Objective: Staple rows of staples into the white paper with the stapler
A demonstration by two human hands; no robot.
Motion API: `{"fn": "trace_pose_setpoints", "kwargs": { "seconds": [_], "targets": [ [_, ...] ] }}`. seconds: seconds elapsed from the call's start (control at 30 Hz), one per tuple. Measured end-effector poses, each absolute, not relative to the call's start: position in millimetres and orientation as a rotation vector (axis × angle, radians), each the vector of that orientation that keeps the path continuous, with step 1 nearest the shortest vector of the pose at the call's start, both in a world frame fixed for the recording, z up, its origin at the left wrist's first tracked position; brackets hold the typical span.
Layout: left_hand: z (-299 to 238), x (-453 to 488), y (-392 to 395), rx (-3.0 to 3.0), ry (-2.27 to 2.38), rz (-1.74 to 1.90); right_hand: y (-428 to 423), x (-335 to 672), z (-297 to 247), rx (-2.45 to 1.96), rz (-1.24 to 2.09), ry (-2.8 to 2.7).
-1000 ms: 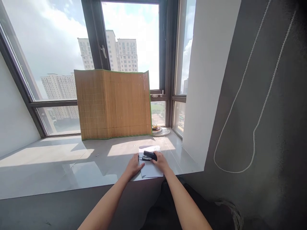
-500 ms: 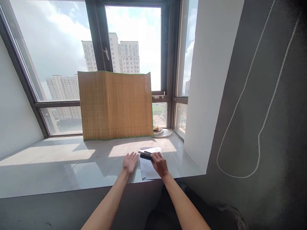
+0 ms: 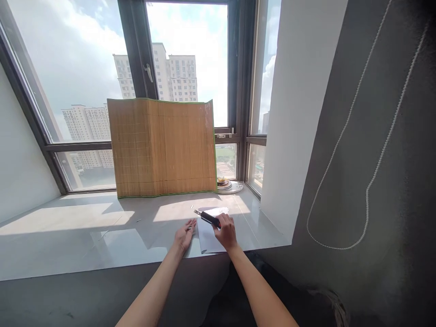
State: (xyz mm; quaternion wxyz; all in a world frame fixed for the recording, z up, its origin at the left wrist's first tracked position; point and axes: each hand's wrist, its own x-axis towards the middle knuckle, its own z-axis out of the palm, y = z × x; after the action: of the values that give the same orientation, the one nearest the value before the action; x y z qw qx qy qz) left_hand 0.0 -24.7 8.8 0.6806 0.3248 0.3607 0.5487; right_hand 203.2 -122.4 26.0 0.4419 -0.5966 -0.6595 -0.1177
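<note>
My right hand (image 3: 225,230) is closed around a black stapler (image 3: 210,219), which is tilted with its metal end pointing up and left. A bit of red shows on the stapler near my fingers. To the left, my left hand (image 3: 184,236) is turned palm up with its fingers slightly curled. A small, shiny piece like a staple strip (image 3: 189,228) lies between its thumb and fingers. Beneath the stapler and my right hand is white paper (image 3: 208,240) on the sill, partly covered.
On the pale windowsill (image 3: 85,250), tiny staple-like bits (image 3: 191,207) lie beyond my hands. A bamboo mat (image 3: 170,147) leans against the window. Stacked plates (image 3: 230,186) stand at its right. A beaded blind cord (image 3: 367,200) hangs at the right wall.
The stapler has tilted, its metal end rising to the left. My left fingers have curled in from lying flat, and a small piece now shows in that hand.
</note>
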Motion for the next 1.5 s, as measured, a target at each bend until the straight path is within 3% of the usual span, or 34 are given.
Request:
{"fn": "trace_pose_setpoints", "kwargs": {
  "seconds": [0.27, 0.57, 0.83, 0.97, 1.07, 1.2, 1.3, 1.5],
  "targets": [
    [27, 5, -36, 1.007, 0.904, 1.308, -118, 222, 19, -1.712, 0.064, -1.465],
    [68, 32, -63, 1.656, 0.785, 0.803, -132, 215, 36, -1.108, -0.044, -1.73],
    [75, 48, -72, 1.787, 0.752, 0.752, -127, 215, 30, -0.907, -0.191, -1.676],
    [79, 38, -65, 1.942, 0.994, 0.868, -123, 233, 30, -1.127, -0.229, -1.446],
    [69, 17, -54, 2.203, 1.335, 0.918, -118, 258, 31, -1.551, -0.089, -1.142],
    [38, -8, -40, 2.431, 1.876, 0.623, -109, 287, 29, -1.978, 0.164, -0.819],
    [26, -13, -28, 2.488, 1.97, 0.418, -96, 301, 28, -2.065, 0.223, -0.704],
    [43, 8, 25, 2.515, 1.918, 0.37, -64, 322, 31, -2.162, 0.304, -0.619]
  ]
}}
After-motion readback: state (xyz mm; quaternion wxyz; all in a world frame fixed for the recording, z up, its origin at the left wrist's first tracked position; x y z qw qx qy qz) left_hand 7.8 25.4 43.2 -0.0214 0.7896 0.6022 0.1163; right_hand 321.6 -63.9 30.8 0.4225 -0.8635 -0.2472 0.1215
